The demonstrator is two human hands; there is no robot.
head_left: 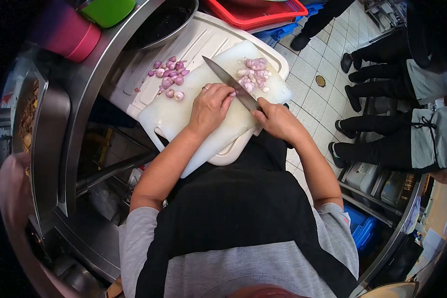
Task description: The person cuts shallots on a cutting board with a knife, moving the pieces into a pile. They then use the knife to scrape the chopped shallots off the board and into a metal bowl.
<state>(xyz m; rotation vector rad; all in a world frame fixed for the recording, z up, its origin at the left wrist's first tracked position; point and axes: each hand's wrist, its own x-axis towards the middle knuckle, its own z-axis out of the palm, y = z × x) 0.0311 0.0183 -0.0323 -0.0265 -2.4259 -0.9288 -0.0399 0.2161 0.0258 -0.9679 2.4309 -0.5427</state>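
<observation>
Right hand (278, 120): grip wrapped round the long steel knife (228, 82). Left hand (212, 106) apparently pinches a small purple shallot (233, 93) beside the blade, over the white plastic board (171, 116) — fingertips best curled back.

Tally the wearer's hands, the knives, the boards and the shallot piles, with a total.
Hands: 2 (left hand, right hand)
Knife: 1
Board: 1
Shallot piles: 2 (darker pile, paler pile)
Total: 6
</observation>
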